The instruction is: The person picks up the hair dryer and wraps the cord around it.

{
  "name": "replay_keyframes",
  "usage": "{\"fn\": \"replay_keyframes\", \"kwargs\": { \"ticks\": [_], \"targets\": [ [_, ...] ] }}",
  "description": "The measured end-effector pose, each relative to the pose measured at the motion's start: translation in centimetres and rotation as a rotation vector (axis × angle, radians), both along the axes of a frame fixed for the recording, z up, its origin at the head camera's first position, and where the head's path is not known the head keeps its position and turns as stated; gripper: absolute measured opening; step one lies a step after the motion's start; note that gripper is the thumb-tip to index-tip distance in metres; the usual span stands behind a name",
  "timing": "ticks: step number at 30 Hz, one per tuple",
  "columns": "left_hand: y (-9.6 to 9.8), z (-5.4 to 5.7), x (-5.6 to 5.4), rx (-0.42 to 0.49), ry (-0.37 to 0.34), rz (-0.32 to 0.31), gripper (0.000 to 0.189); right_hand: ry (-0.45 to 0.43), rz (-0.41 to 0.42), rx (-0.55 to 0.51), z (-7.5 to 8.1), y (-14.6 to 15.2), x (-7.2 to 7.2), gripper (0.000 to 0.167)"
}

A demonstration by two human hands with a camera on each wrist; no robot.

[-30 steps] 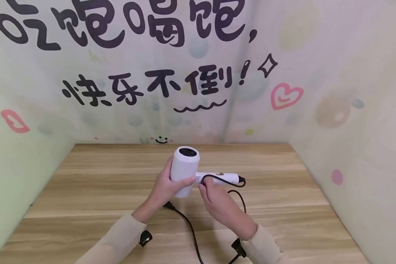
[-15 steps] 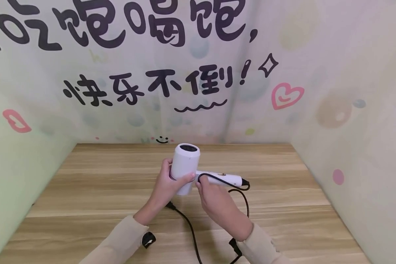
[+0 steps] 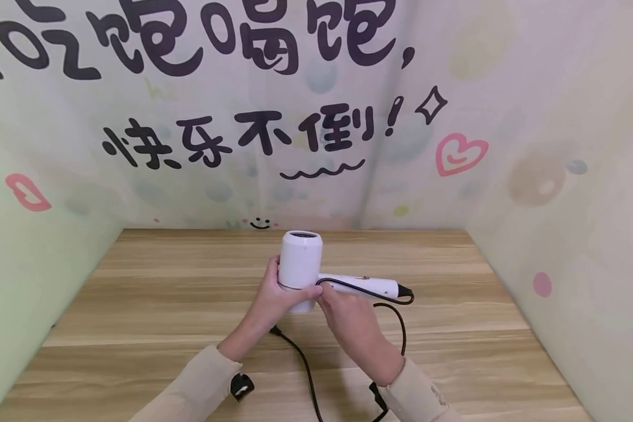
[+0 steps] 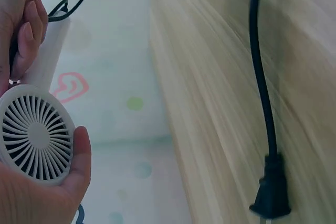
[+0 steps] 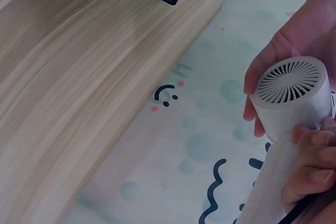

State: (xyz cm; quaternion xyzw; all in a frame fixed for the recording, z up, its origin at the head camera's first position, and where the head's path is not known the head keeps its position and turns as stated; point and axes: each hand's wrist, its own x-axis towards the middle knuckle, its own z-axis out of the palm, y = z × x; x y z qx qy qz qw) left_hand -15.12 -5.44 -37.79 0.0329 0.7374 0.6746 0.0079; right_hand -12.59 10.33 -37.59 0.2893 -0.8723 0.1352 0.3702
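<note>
A white hair dryer [image 3: 300, 261] is held above the table with its barrel upright and its handle [image 3: 371, 285] pointing right. My left hand [image 3: 274, 305] grips the barrel, thumb across the near side. In the left wrist view, the slatted air intake [image 4: 39, 136] faces the camera. At the joint of barrel and handle, my right hand [image 3: 353, 322] pinches the black power cord [image 3: 404, 328] against the dryer. From the handle's end the cord doubles back along the handle to these fingers. Some right fingertips are hidden in the head view; the right wrist view shows them curled [image 5: 315, 166].
The cord's two-pin plug [image 4: 271, 190] hangs or lies near the left forearm. Wood-grain table [image 3: 163, 281] spreads on both sides, bounded by printed fabric walls [image 3: 506, 117]. Black wrist devices [image 3: 241, 387] show by the cream sleeves [image 3: 195, 381].
The dryer and both hands have shifted slightly right. The barrel has tilted, so less of its dark top opening shows. The right hand still holds the cord by the handle.
</note>
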Motion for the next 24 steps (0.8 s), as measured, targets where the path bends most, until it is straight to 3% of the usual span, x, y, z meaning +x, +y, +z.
{"fn": "replay_keyframes", "kwargs": {
  "ticks": [5, 11, 18, 21, 24],
  "targets": [
    [0.2, 0.3, 0.2, 0.095, -0.032, 0.005, 0.072, 0.064, 0.028, -0.005, 0.1, 0.1, 0.0, 0.042],
    [0.6, 0.6, 0.1, 0.082, -0.054, 0.022, 0.068, 0.101, 0.040, 0.014, 0.5, 0.0, 0.2, 0.041],
    [0.8, 0.5, 0.4, 0.071, 0.030, 0.062, 0.064, 0.136, 0.029, 0.021, 0.4, -0.2, 0.6, 0.044],
    [0.9, 0.5, 0.5, 0.069, 0.065, 0.076, 0.064, 0.085, 0.027, 0.007, 0.3, -0.2, 0.9, 0.045],
    [0.9, 0.5, 0.5, 0.075, 0.059, 0.086, 0.064, -0.109, 0.017, -0.037, 0.3, 0.0, 1.6, 0.047]
  ]
}}
